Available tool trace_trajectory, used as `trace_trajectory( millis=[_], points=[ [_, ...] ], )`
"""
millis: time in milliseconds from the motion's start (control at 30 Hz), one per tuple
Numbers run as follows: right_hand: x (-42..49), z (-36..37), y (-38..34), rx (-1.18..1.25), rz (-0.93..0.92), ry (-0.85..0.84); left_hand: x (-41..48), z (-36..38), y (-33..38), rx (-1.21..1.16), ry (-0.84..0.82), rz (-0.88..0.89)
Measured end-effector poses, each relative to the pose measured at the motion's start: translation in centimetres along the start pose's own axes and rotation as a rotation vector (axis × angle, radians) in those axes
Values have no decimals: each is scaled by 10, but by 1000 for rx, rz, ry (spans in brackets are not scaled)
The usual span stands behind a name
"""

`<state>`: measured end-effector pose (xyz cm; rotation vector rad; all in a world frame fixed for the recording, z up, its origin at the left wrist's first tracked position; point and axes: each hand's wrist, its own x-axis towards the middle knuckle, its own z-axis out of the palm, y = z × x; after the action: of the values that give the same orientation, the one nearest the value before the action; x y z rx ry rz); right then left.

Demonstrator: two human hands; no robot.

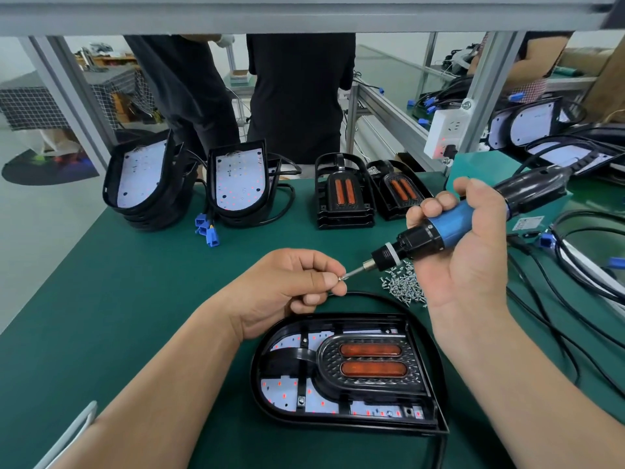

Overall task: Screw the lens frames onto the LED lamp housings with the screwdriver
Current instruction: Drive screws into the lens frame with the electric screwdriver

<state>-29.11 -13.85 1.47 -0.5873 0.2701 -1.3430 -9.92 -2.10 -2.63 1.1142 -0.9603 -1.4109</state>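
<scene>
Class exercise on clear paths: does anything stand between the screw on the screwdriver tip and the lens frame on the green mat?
Nothing visible does. The left hand pinches the small silver screw at the tip of the blue-and-black electric screwdriver; the black lens frame with orange strips lies uncovered.

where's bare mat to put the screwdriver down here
Bare green mat lies left of the left hand, in front of the stacked housings. A narrower strip runs between the lens frame stacks and the screw pile. The right side is crowded with black cables.
</scene>
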Motion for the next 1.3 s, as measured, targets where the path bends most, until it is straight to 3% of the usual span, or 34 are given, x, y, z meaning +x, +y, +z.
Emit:
trace_trajectory(
  millis=[800, 1167, 1300],
  points=[
    [0, -1, 8, -116, 16, 57, -2, 1, 1, 121, 70, 30],
    [3, -5, 4, -54, 35, 159, -4, 0, 5, 22, 27, -10],
    [4, -4, -1, -28, 38, 151, -6, -1, 6, 200, 46, -12]
  ],
)
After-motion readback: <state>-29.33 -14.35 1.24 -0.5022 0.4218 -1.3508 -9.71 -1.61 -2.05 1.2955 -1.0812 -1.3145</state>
